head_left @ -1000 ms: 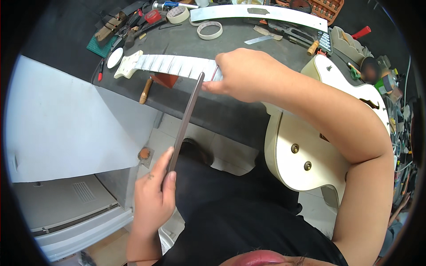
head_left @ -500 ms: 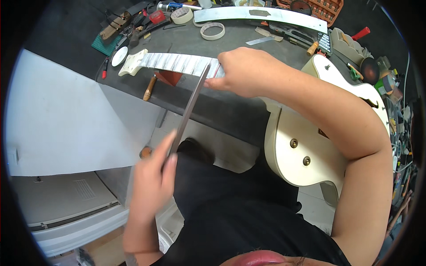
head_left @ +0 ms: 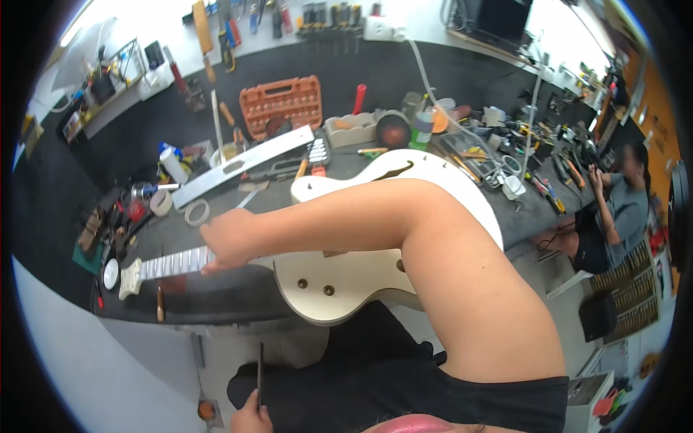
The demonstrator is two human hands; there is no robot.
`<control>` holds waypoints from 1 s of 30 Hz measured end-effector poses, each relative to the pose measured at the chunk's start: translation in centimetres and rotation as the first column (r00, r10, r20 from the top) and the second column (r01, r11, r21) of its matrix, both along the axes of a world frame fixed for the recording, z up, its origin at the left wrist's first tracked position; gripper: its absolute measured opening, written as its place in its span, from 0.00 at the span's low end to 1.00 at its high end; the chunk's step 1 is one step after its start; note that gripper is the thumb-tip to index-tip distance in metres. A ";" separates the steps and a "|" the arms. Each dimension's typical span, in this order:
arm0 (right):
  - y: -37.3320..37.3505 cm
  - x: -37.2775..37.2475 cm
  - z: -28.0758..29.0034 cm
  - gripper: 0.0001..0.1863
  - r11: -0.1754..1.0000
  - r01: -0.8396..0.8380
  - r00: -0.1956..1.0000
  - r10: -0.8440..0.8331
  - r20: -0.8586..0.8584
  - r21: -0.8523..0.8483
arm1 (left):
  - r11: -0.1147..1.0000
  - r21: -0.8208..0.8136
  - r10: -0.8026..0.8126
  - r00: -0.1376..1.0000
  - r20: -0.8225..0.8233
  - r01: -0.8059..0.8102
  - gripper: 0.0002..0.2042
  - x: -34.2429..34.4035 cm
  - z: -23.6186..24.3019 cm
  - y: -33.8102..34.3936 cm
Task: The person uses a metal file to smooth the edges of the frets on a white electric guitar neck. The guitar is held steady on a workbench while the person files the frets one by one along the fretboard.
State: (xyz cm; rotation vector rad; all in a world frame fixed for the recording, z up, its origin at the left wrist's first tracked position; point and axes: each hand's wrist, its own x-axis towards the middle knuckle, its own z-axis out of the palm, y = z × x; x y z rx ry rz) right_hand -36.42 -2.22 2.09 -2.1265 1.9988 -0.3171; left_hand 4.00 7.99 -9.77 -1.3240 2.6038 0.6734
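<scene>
1. Head view: right hand [head_left: 232, 238] is curled around the guitar neck [head_left: 173, 265], which sits over the bench [head_left: 231, 307], headstock [head_left: 130, 279] off to the left.
2. Left hand [head_left: 251, 417] is way down low, partly cut off, fingers closed on a slim dark bar [head_left: 260, 375], well apart from the guitar neck.

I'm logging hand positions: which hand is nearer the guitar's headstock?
Right. The right hand grips the neck, to the right of the headstock. The left hand is farther, at the picture's lower edge, holding a dark bar.
</scene>
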 end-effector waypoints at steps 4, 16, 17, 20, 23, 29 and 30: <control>3.9 -2.0 4.9 0.39 0.990 -0.011 0.999 0.005 -0.043 -0.142 | 0.997 0.030 -0.075 0.992 0.105 0.072 0.22 -3.6 -0.6 -0.8; 29.3 -8.8 3.9 0.22 0.899 0.397 0.906 -0.352 0.234 -0.186 | 0.593 0.784 0.598 0.752 -0.276 -0.184 0.16 -5.2 -24.6 -5.2; 31.6 -8.9 2.9 0.20 0.884 0.395 0.895 -0.309 0.322 -0.251 | 0.497 0.844 0.715 0.647 -0.265 -0.204 0.13 -4.5 -26.9 -4.5; 35.5 -9.2 1.3 0.17 0.819 0.508 0.824 -0.372 0.428 -0.267 | 0.461 0.875 0.754 0.586 -0.297 -0.149 0.03 -4.6 -29.1 -5.3; 36.4 -9.3 1.6 0.17 0.827 0.470 0.868 -0.368 0.334 -0.309 | 0.440 0.866 0.750 0.628 -0.209 -0.237 0.08 -5.9 -25.0 -4.9; 27.6 -7.7 4.5 0.14 0.937 0.149 0.973 -0.081 0.217 -0.318 | 0.254 0.949 0.922 0.344 -0.178 -0.189 0.21 -4.2 -18.4 -1.9; 26.3 -7.9 5.1 0.13 0.945 0.087 0.982 -0.029 0.184 -0.314 | 0.219 0.965 0.931 0.328 -0.162 -0.145 0.21 -4.2 -16.7 -1.0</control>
